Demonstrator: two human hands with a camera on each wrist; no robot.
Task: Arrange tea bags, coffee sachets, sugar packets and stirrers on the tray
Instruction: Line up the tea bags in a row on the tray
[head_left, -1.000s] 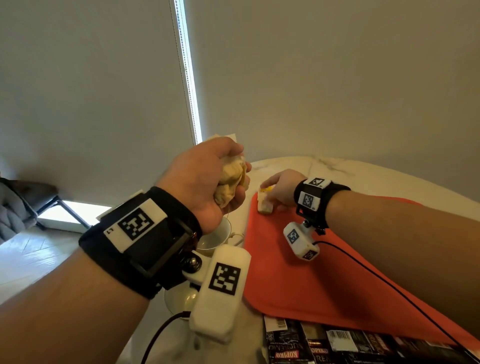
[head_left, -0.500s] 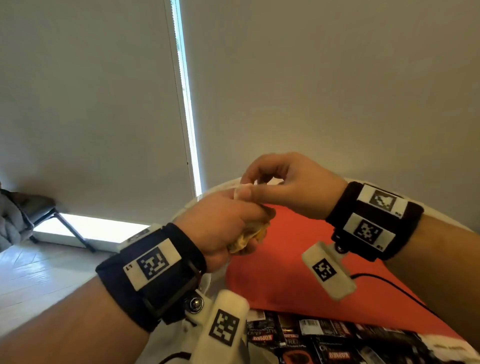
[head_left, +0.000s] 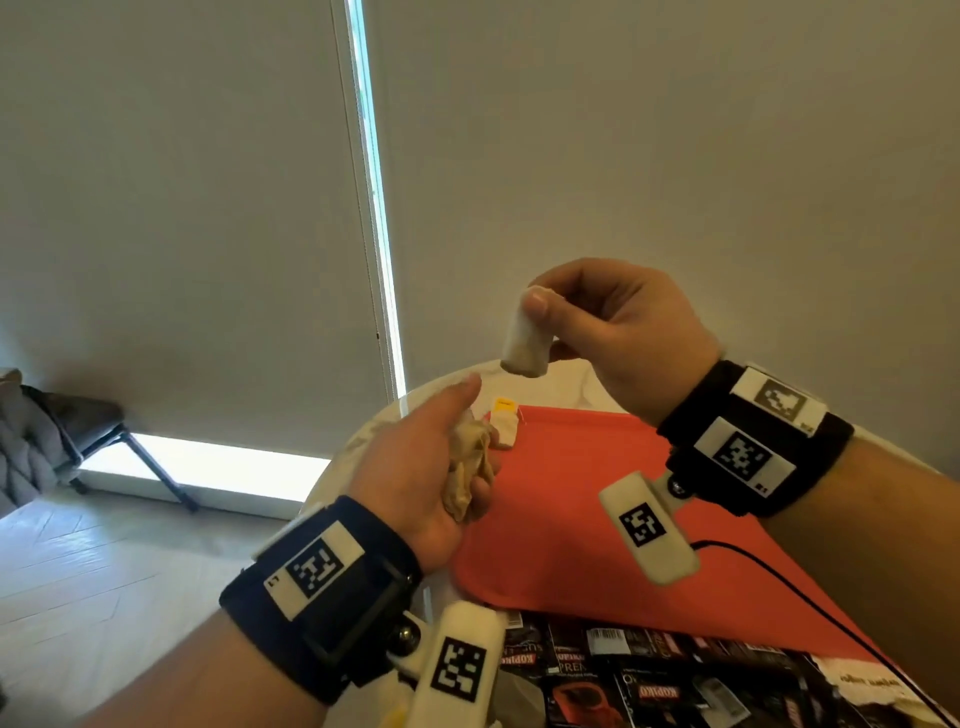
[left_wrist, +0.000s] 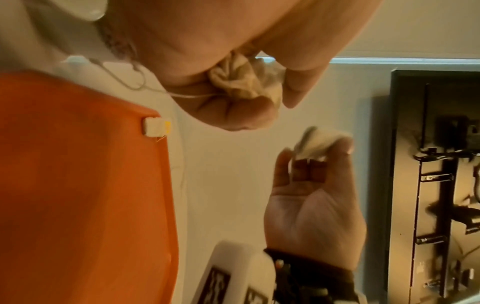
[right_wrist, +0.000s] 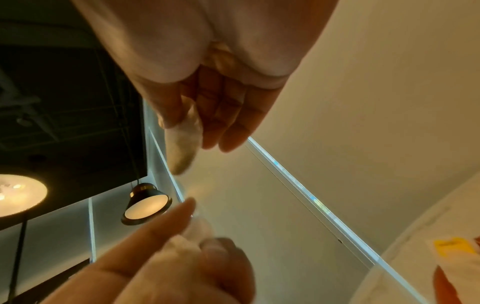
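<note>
My right hand (head_left: 540, 317) is raised above the far edge of the orange tray (head_left: 582, 509) and pinches one pale tea bag (head_left: 524, 343) between thumb and fingers. The same bag shows in the left wrist view as a blurred tea bag (left_wrist: 317, 144) and in the right wrist view as a hanging tea bag (right_wrist: 183, 146). My left hand (head_left: 467, 467) is lower, over the tray's left edge, and grips a crumpled bunch of tea bags (head_left: 470, 465), also visible as a bunch (left_wrist: 244, 82). One tea bag with a yellow tag (head_left: 504, 423) lies at the tray's far left corner.
Several dark coffee sachets (head_left: 649, 670) lie along the table's near edge in front of the tray. The round white table (head_left: 363, 441) ends just left of the tray, with floor and a dark chair (head_left: 78, 431) beyond. A black cable (head_left: 810, 603) crosses the tray from my right wrist.
My right hand left the tray, met the left hand, and rose away pinching one tea bag pulled from the bunch. The left hand dropped lower with the rest.
</note>
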